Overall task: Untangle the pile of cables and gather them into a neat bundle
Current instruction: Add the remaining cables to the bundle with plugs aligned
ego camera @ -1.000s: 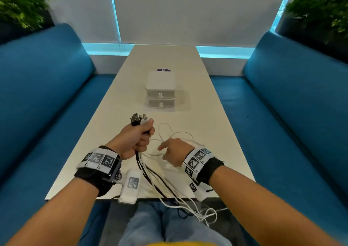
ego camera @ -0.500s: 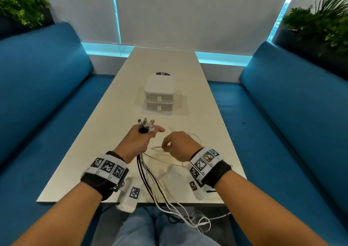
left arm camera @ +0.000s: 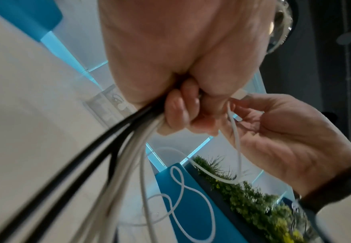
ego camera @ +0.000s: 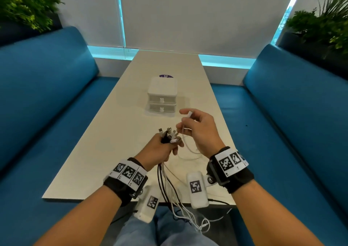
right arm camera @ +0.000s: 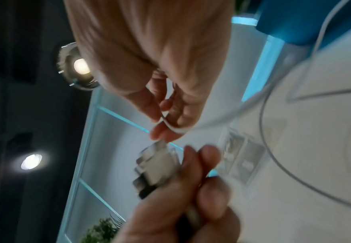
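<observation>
my left hand: fist round cables, plugs above | my right hand: pinching white cable beside them | sticker lettering unreadable

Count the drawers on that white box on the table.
2: upper drawer directly above lower drawer, both shut, on the white box mid-table beyond the hands. Its far side is hidden.

Only a cut-off, perhaps "Cl", on the purple sticker.
</observation>
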Available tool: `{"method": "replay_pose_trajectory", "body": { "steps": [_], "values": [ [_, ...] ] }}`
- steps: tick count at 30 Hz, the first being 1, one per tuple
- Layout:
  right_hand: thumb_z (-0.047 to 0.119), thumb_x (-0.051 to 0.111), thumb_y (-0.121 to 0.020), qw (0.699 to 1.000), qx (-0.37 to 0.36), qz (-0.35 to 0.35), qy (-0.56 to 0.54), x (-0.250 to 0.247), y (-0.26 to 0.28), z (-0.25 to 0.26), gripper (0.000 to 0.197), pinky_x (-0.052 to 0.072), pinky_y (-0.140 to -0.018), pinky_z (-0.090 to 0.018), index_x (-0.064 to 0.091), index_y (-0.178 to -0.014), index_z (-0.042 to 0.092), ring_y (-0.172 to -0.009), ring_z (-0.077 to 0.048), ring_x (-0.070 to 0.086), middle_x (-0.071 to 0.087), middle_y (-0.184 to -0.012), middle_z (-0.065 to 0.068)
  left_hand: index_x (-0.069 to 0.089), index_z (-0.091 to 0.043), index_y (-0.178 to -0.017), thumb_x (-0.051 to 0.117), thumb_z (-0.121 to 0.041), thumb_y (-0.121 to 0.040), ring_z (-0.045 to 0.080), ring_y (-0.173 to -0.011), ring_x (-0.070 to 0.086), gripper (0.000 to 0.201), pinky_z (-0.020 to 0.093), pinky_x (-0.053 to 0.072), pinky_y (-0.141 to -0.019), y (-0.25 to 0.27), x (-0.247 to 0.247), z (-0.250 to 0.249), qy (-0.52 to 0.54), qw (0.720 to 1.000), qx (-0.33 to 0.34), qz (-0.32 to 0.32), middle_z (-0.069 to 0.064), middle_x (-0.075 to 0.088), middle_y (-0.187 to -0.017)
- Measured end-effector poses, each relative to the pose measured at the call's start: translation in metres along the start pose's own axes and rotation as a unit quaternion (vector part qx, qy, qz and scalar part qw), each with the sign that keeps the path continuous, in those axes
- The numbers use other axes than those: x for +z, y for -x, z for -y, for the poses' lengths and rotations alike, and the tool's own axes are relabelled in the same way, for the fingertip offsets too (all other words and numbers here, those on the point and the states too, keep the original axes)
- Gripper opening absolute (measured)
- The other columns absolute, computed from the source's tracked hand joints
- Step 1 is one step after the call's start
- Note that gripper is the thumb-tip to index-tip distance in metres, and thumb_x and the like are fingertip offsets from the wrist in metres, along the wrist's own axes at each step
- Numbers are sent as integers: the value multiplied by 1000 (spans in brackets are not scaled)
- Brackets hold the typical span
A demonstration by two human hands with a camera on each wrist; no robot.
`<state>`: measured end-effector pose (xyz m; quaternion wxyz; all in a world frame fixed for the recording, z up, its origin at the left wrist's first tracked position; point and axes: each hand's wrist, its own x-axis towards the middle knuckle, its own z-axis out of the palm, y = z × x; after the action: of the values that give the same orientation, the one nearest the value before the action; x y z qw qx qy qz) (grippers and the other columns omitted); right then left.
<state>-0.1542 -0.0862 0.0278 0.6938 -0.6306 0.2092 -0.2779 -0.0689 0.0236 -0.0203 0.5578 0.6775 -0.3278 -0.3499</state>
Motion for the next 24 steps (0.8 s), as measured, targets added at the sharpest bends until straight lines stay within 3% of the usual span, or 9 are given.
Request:
{"method": "replay_pose_trajectory", "body": {
  "steps": [3,5,8,10,16,19,21,24],
  "values": [
    [-3,53,-92,995,-26,12,97,-11,3,-3,32,49,-58,-22,60,-119,12,-60,-12,59,55,-73,-5,66,-7,-88,52,-7,-96,9,-46,25,16,21,21,-44,0,-1,4,109,994,-24,-8,-4,35,-56],
    [-2,58,-90,992,-19,21,122,-17,7,-7,33,49,-57,-22,60,-120,9,-60,-11,62,59,-72,-4,66,-7,-89,53,-3,-95,7,-45,22,14,20,20,-43,1,-2,5,167,985,-34,-22,-6,29,-56],
    [-3,67,-84,994,8,35,102,-17,17,-13,26,51,-54,-24,58,-107,2,-60,-16,66,62,-77,-11,65,-9,-90,55,2,-89,7,-42,21,14,21,17,-43,1,-1,8,243,969,-43,-26,-6,26,-54],
    [-6,68,-82,996,13,31,80,-16,21,-18,22,53,-54,-25,51,-93,4,-60,-19,67,63,-77,-13,60,-8,-92,60,-2,-85,6,-40,21,9,20,18,-42,1,2,9,284,958,-38,-12,-6,26,-54],
    [-6,72,-78,999,7,12,32,-15,22,-29,40,54,-58,-27,36,-78,13,-70,-25,66,64,-77,-17,64,-3,-109,64,-21,-82,4,-43,23,32,19,18,-44,3,9,8,296,955,-21,-12,-5,46,-69],
    [-1,75,-77,999,-4,3,44,-15,22,-34,43,57,-60,-32,35,-78,13,-68,-27,63,60,-76,-18,72,-10,-95,60,-18,-90,5,-44,23,15,20,18,-45,3,14,5,285,958,-17,-14,0,49,-75],
    [5,77,-77,997,-6,-4,72,-16,23,-35,41,58,-58,-33,36,-82,12,-64,-24,62,56,-73,-15,71,-15,-78,56,-18,-94,6,-46,22,22,22,17,-46,4,19,3,279,960,-14,-15,1,44,-70],
    [21,77,-79,982,9,39,183,-28,23,-33,35,47,-46,-25,44,-86,11,-49,-18,57,56,-67,-7,66,-16,-73,57,-23,-91,6,-45,26,22,21,21,-46,3,22,-2,298,954,2,-28,1,48,-72]
  ]
}}
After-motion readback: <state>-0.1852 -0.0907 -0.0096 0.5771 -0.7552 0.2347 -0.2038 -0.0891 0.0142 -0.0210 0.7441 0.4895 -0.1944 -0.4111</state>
